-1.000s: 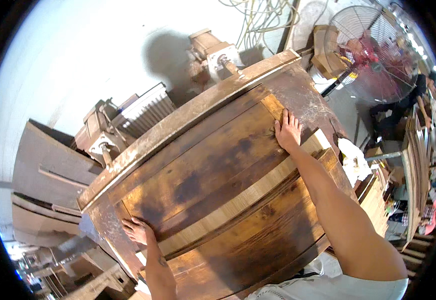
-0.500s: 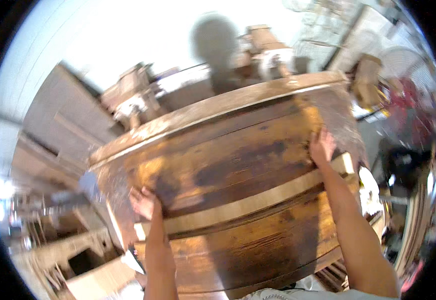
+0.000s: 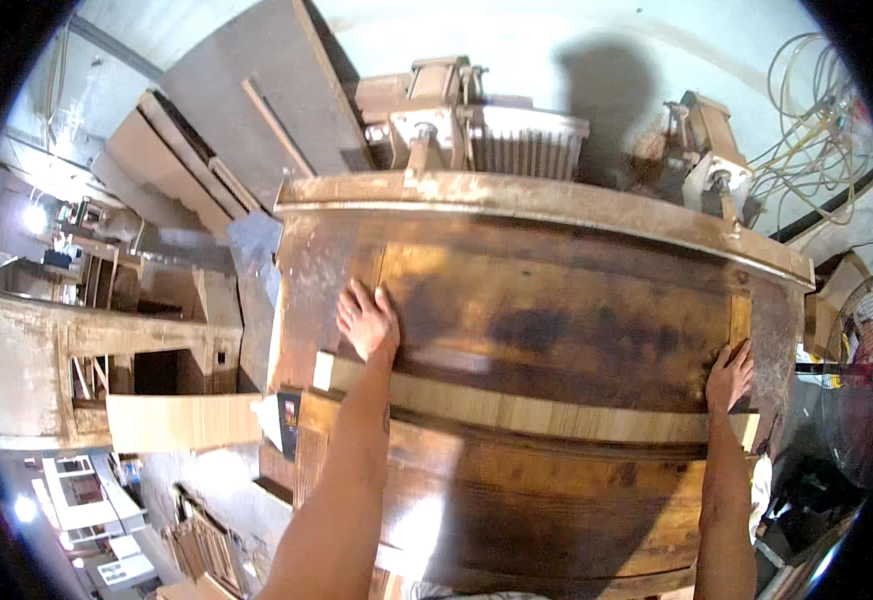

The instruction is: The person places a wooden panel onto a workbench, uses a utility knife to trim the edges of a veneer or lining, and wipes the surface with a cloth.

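A brown, dark-stained wooden panel [image 3: 557,300] lies on a worn machine bed in front of me. My left hand [image 3: 369,322] rests on its left end, palm down with the fingers spread. At the right end lies my right hand [image 3: 730,377], its fingers stretched out along the edge, and it grips nothing that I can see. A pale wooden strip [image 3: 537,412] runs along the panel's near side, passing beneath both forearms. Nearer to me is a second brown wooden surface [image 3: 557,500], partly in my shadow.
A raised metal fence [image 3: 557,208] bounds the far side, with two dusty cylinders [image 3: 427,130] [image 3: 714,165] behind it. Large boards [image 3: 257,90] lean at the back left. A fan [image 3: 857,350] stands at the right, below coiled hoses [image 3: 807,150]. A workbench [image 3: 27,370] is at left.
The whole view has swung and levelled, so the bed now slopes down to the right. Both hands stay at the panel's two ends.
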{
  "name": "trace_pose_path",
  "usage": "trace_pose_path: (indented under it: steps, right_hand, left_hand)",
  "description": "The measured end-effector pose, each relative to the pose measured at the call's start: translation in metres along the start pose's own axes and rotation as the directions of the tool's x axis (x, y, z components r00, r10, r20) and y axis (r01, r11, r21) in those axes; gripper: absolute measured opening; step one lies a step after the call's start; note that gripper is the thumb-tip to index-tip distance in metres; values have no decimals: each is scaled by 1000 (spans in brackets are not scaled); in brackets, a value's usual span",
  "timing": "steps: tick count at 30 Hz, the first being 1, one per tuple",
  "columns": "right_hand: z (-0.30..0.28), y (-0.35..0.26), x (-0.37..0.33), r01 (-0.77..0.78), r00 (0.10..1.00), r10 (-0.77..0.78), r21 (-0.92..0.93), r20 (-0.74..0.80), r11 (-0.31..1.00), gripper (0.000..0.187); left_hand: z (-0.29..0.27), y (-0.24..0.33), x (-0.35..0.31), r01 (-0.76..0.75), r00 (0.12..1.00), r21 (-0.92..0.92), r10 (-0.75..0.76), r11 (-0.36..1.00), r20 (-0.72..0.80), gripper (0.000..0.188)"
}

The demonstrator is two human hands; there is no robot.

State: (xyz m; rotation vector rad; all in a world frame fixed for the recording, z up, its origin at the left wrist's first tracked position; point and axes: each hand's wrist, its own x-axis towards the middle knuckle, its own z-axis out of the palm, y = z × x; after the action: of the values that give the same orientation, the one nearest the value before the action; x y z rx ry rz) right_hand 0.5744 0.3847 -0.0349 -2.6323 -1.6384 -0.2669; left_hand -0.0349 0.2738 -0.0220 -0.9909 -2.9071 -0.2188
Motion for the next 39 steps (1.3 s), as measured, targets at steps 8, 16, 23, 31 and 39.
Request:
trace_pose_path:
  steps: [8, 16, 23, 31, 39]
  right_hand:
    - [5, -3, 8, 13, 999, -12, -26, 38, 1000, 59]
    - [31, 15, 10, 53, 996, -53, 2, -72, 999, 59]
    - [22, 8, 10, 35, 998, -37, -33, -50, 999, 60]
    - [16, 9, 16, -32, 995, 34, -24, 90, 999, 61]
    - [20, 10, 10, 28, 999, -34, -151, -41, 988, 57]
  left_hand:
    - [4, -4, 11, 28, 998, 18, -29, 999, 58, 62]
    - [5, -3, 11, -31, 997, -27, 28, 999, -75, 61]
    - [8, -5, 9, -14, 999, -26, 12, 1000, -48, 61]
    - [6, 4, 9, -8, 1000, -16, 7, 1000, -25, 62]
    - [1, -6, 6, -24, 996, -50, 20, 998, -84, 65]
